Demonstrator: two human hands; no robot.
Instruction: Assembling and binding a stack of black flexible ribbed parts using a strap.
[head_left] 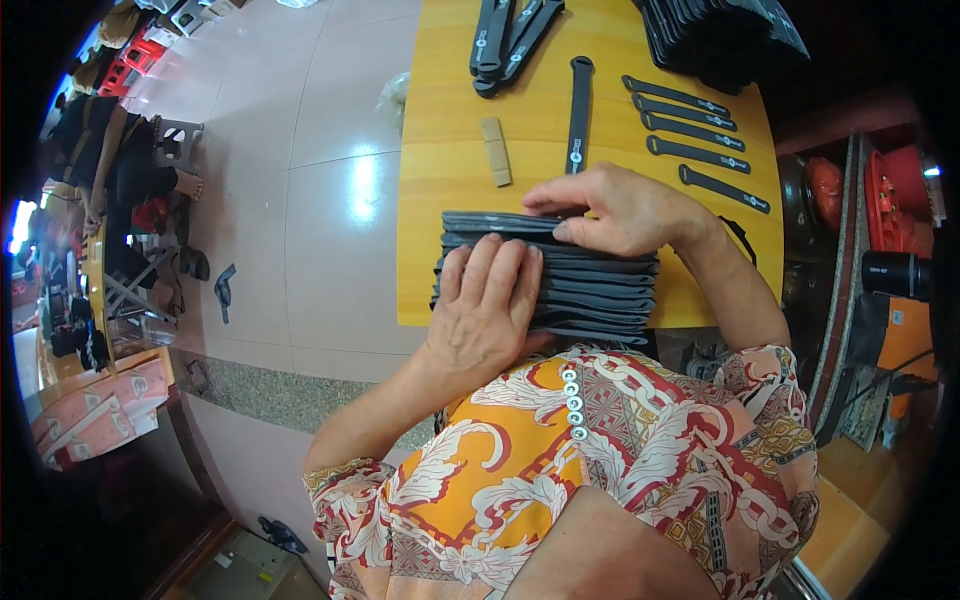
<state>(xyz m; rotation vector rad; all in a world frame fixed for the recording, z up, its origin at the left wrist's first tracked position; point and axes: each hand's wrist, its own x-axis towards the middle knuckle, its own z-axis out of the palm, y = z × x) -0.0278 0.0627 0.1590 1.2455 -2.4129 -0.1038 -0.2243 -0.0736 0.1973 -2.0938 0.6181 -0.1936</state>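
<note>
A thick stack of folded dark grey fabric pieces (600,290) stands on edge at the near side of the yellow table, against my body. My left hand (487,300) lies over its left part, fingers together and bent over the folds, holding it. At the far right of the stack, my right hand (630,212) has its thumb and fingers closed around the top edge of the farthest folds. Its fingertips are partly hidden. Just beyond that hand lies a single black strap (580,115) with a white mark, pointing away from me.
Several black straps (697,153) lie in a row at the right of the yellow table (425,140). A strap bundle (508,45) and a dark pile (722,40) sit farther back. A small tan strip (495,152) lies left of centre. Another person (110,150) sits at far left.
</note>
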